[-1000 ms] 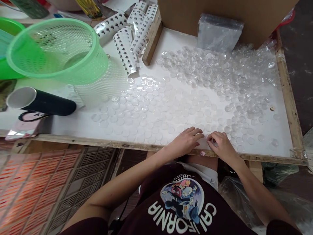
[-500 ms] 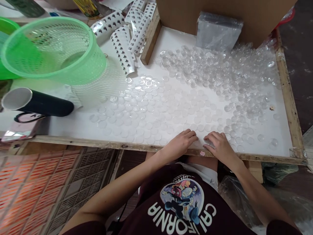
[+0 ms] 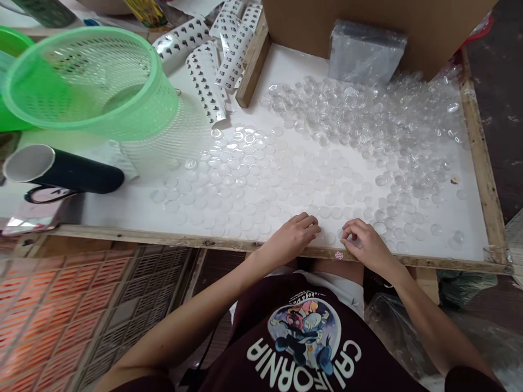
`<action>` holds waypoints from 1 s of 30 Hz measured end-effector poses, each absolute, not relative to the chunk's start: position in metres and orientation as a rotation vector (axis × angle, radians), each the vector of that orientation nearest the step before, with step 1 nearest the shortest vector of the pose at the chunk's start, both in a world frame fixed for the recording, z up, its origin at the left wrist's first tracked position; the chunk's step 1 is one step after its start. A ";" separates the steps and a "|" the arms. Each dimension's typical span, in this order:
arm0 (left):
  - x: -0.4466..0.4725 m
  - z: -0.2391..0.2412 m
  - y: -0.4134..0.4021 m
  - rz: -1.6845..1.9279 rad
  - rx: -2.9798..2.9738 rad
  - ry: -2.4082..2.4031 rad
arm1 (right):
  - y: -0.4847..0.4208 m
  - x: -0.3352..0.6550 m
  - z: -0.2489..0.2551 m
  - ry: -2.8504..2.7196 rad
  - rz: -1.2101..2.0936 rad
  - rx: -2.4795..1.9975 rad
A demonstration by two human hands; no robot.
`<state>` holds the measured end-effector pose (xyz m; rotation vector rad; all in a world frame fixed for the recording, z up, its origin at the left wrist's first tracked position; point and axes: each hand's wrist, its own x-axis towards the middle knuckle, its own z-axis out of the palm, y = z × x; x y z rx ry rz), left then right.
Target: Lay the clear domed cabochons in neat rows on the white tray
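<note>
Clear round discs [image 3: 245, 163] lie flat, side by side, in a broad patch on the white tabletop [image 3: 134, 209]. To the right and back, many more are heaped in a loose pile [image 3: 339, 109]. My left hand [image 3: 297, 235] rests low over the patch near the front edge, fingers curled together and tips down; whatever is under them is hidden. Just right of it, my right hand [image 3: 365, 244] has thumb and forefinger brought together in a pinch. Anything between those tips is too small to make out. A single disc [image 3: 329, 238] lies between the hands.
A wooden rim [image 3: 163, 237] borders the table. At the left are a green mesh basket [image 3: 163, 98], a dark tube [image 3: 87, 173] and a pink phone [image 3: 38, 215]. Printed sticker strips [image 3: 206, 81], a wooden block [image 3: 253, 71], a cardboard box [image 3: 302, 27] and a plastic-wrapped pack [image 3: 365, 54] stand behind.
My left hand has shifted slightly left, widening the gap between the hands. My right thumb and forefinger have closed toward each other.
</note>
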<state>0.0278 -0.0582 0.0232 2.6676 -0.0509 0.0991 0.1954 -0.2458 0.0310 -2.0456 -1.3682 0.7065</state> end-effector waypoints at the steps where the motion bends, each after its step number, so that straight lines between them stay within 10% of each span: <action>1: 0.028 0.023 -0.059 0.098 2.654 -0.071 | -0.246 0.196 0.032 -1.340 0.755 -2.029; 11: 0.020 0.030 -0.062 0.213 2.496 0.011 | -0.249 0.203 0.039 -1.203 0.870 -2.084; 20: 0.022 0.033 -0.067 0.201 2.507 -0.026 | -0.247 0.225 0.024 -1.444 0.055 -2.288; 30: 0.060 0.020 -0.100 0.181 2.497 -0.383 | -0.250 0.230 0.016 -1.561 0.058 -2.316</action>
